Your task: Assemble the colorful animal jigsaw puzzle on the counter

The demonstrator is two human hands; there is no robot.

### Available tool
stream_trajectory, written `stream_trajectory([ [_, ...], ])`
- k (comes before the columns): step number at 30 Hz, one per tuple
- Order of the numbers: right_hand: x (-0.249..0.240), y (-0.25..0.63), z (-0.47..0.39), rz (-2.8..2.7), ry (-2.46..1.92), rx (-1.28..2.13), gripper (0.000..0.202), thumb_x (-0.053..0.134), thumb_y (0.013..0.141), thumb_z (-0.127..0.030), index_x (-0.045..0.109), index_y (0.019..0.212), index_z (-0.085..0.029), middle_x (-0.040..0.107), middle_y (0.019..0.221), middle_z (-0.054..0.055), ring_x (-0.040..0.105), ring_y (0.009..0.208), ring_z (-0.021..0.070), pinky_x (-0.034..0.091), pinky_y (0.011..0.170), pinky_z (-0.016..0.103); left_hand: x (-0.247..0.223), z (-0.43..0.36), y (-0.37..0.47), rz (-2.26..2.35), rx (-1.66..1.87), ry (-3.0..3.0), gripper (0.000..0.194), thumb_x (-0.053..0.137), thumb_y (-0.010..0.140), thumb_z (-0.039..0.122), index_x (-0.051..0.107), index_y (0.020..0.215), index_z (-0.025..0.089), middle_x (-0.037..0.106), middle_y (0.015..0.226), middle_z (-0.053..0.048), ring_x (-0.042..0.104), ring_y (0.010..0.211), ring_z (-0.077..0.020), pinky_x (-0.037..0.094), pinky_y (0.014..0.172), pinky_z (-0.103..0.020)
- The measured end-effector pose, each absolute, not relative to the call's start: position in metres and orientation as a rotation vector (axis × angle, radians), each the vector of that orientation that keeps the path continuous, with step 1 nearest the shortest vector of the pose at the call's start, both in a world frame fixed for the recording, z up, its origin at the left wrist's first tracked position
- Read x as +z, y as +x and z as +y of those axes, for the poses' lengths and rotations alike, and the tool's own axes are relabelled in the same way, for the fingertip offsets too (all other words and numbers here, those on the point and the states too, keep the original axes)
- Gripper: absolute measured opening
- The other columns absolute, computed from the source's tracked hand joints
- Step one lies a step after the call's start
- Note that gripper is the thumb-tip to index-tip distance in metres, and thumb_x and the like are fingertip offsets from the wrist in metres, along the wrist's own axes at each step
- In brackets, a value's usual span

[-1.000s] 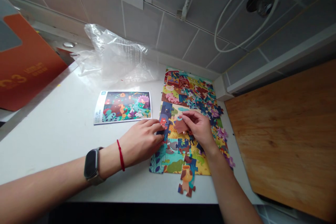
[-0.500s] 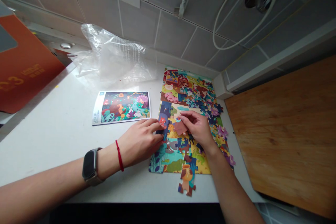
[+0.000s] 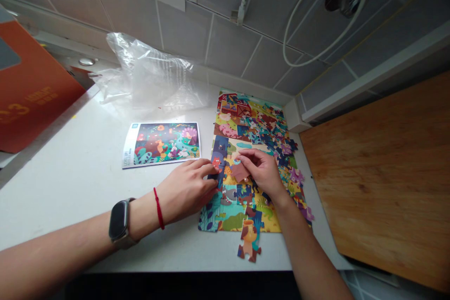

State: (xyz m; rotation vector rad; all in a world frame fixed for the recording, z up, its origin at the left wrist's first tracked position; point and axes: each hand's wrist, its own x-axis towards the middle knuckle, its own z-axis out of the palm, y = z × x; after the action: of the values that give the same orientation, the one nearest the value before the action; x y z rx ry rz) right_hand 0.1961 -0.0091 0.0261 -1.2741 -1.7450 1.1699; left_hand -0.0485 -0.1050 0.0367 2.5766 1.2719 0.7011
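Observation:
My right hand (image 3: 263, 171) pinches a brown jigsaw puzzle piece (image 3: 240, 172) between thumb and fingertips, above the colourful puzzle boards. My left hand (image 3: 191, 185) lies at the boards' left edge. Its fingers are apart, and the fingertips touch a dark blue strip of puzzle pieces (image 3: 220, 146) with a red creature on it. Beneath both hands is a puzzle board with a dinosaur picture (image 3: 232, 221), partly covered by loose pieces. A joined group of pieces showing a dog (image 3: 249, 236) overhangs its front edge. The right hand and forearm hide part of the boards.
A picture card (image 3: 167, 143) lies left of the boards, with a crumpled clear plastic bag (image 3: 151, 79) behind it. An orange box (image 3: 35, 89) stands far left. A wooden board (image 3: 383, 178) is on the right. More loose pieces (image 3: 297, 176) cover the boards' right side.
The view has shifted slightly. Both hands stay almost in place, the right one with the brown puzzle piece still pinched.

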Motion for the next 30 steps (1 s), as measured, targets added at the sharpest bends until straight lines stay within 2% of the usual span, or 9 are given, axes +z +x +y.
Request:
stream_trajectory([
  [22,0.0266,0.1960,-0.0117,-1.786,-1.271,1.153,0.023,0.080,0.087,-0.044,0.082,0.097,-0.024,0.083,0.106,0.008,0.077,0.089,0.0250,0.063,0.081,0.037,0.0378,-0.1050,-0.0493,1.271,0.706,2.573,0.018,0.063,0.102,0.026,0.078,0.095,0.019,0.074,0.112,-0.012,0.069,0.107,-0.0293,0.061,0.088,-0.045],
  [30,0.0249,0.2013,-0.0045,-1.673,-1.312,1.024,0.024,0.080,0.085,-0.043,0.079,0.096,-0.022,0.079,0.090,0.006,0.073,0.076,0.0222,0.061,0.069,0.034,0.0361,-0.1049,-0.0495,1.273,0.708,2.581,0.022,0.060,0.104,0.028,0.079,0.097,0.019,0.075,0.114,-0.010,0.069,0.108,-0.0298,0.062,0.088,-0.046],
])
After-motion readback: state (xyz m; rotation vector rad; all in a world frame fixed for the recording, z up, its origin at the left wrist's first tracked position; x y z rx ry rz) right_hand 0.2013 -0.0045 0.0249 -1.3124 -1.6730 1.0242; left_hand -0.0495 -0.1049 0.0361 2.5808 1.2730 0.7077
